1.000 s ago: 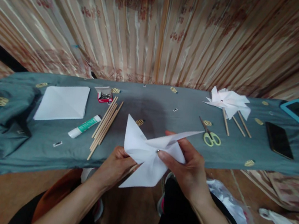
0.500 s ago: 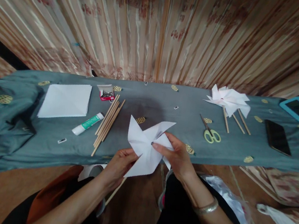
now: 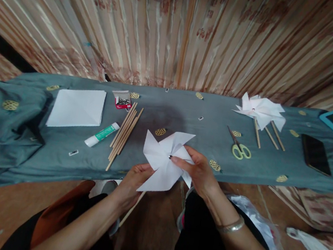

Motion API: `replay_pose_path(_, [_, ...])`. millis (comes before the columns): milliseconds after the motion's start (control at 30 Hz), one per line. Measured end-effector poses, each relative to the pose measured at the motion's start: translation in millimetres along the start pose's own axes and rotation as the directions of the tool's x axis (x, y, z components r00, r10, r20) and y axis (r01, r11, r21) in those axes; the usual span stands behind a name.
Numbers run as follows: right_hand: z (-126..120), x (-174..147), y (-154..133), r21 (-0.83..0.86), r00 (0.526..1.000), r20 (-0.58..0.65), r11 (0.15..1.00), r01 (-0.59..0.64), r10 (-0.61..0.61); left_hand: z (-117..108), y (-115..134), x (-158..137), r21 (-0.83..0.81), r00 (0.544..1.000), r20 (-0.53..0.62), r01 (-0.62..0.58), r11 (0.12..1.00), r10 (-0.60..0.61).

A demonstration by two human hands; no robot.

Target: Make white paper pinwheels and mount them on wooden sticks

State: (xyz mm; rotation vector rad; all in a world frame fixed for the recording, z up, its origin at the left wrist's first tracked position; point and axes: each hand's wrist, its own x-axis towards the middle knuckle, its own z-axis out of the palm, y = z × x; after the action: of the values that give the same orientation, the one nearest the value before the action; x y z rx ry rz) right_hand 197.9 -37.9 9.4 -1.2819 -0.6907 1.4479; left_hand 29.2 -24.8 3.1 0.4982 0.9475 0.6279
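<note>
I see the white folded-paper pinwheel [image 3: 164, 160] held in the air just over the near edge of the grey-green cloth-covered table [image 3: 186, 115], its thin wooden stick [image 3: 132, 208] slanting down toward my lap. My left hand [image 3: 131, 182] is closed round the stick behind the paper; my right hand [image 3: 198, 171] has its fingertips pressed on the small dark pin at the centre and on the right-hand blade. The risk I judge greatest is the pin slipping from under that fingertip, so the folded corners spring apart. Too hard a push could also tear the paper at the hole or prick a finger, and a loose left grip would let the stick twist. Beyond lie the bundle of bare wooden sticks [image 3: 124, 133], the white-and-green glue stick [image 3: 101, 134], the stack of white paper squares [image 3: 77, 107], the yellow-handled scissors [image 3: 238, 146] and the finished white pinwheels [image 3: 261, 110]
</note>
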Motion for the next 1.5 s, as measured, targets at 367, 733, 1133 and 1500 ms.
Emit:
replay_pose_path(367, [0.1,0.5,-6.4,-0.014,1.0,0.006,1.0,-0.019,0.019,3.9,2.1,-2.0,0.005,1.0,-0.009,-0.003,1.0,0.003])
replay_pose_path(733, [-5.0,1.8,-11.5,-0.094,0.996,0.039,0.992,-0.078,0.082,8.3,-0.5,-3.0,-0.05,0.998,0.003,0.063,0.997,-0.063])
replay_pose_path(1133, [-0.4,3.1,-7.2,-0.075,0.992,0.005,0.989,-0.127,0.128,4.0,-9.0,-1.3,-0.032,0.998,0.021,0.062,0.998,-0.061])
replay_pose_path(1500, [-4.9,5.0,-8.5,-0.086,0.99,-0.055,0.987,-0.135,0.131,1.8,-12.3,-2.6,-0.019,0.995,0.059,0.084,0.996,-0.083])
